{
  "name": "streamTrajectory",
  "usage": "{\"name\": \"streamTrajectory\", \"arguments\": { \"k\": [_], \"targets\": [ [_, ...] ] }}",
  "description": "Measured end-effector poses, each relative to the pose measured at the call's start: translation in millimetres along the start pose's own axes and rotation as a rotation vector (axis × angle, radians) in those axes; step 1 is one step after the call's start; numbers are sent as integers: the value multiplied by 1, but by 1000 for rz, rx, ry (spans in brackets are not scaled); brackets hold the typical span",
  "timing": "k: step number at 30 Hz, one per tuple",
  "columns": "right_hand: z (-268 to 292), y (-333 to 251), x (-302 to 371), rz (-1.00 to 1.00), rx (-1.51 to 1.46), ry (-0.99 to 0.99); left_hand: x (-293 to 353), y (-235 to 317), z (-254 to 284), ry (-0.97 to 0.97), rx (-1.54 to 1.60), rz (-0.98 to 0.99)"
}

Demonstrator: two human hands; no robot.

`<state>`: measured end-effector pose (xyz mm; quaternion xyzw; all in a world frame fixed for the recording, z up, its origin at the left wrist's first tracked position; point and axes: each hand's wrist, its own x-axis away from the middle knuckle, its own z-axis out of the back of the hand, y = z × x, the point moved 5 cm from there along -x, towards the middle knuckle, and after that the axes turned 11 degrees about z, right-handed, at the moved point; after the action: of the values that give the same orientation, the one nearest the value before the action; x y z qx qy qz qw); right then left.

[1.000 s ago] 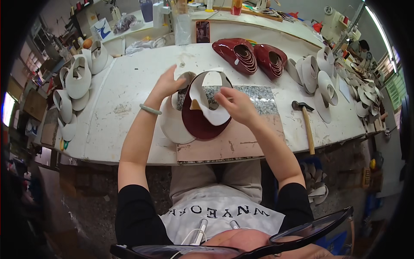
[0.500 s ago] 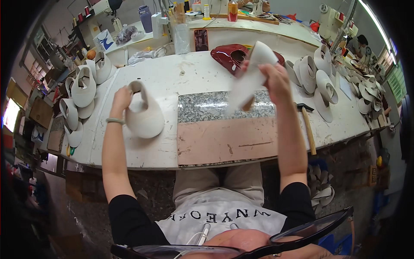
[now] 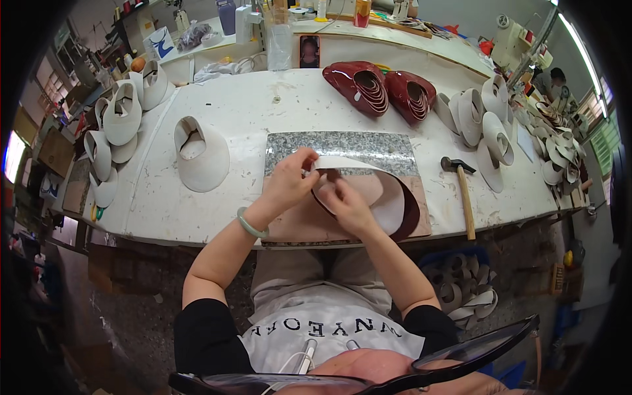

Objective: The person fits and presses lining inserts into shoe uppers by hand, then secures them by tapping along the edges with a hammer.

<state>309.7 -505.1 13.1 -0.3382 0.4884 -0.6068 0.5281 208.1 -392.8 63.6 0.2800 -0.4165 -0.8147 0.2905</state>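
Note:
A shoe upper (image 3: pixel 395 197), white inside with a dark red outer edge, is bent into a loop over the board in front of me. My left hand (image 3: pixel 286 181), with a pale green bangle on the wrist, pinches its left end. Beside it, my right hand (image 3: pixel 350 207) has its fingers closed at the same end, partly smeared by motion. A small dark patch shows between the hands; what it is I cannot make out. To the left, a white curved shoe lining piece (image 3: pixel 205 168) stands alone on the table.
The board has a speckled stone slab (image 3: pixel 342 146) behind a tan surface (image 3: pixel 283 227). A hammer (image 3: pixel 466 204) lies to the right. Stacked red uppers (image 3: pixel 359 89) sit at the back. White pieces stand in groups on the left (image 3: pixel 122 118) and right (image 3: pixel 469 115); more fill a bin below (image 3: pixel 461 283).
My left hand has left the white piece on the left and moved right. My right hand has come down from the raised white piece to the board, where both hands now grip the red-edged upper.

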Motion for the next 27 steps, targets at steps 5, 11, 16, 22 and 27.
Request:
{"name": "streamTrajectory", "arguments": {
  "k": [5, 11, 16, 22, 27],
  "targets": [
    [1, -1, -2, 178, -521, 324, 16, 14, -33, 117, 128, -130],
    [39, -9, 1, 6, -470, 308, 5, 28, -41, 126, 188, 170],
    [57, -36, 4, 219, -939, 209, -34, -11, -24, 18, 1013, 563],
    [88, -23, -5, 304, -1438, 194, -17, 5, -61, -391, 767, 234],
    [118, -26, -19, 414, -1479, 171, -13, -10, -64, -511, 1185, 501]
  ]
}}
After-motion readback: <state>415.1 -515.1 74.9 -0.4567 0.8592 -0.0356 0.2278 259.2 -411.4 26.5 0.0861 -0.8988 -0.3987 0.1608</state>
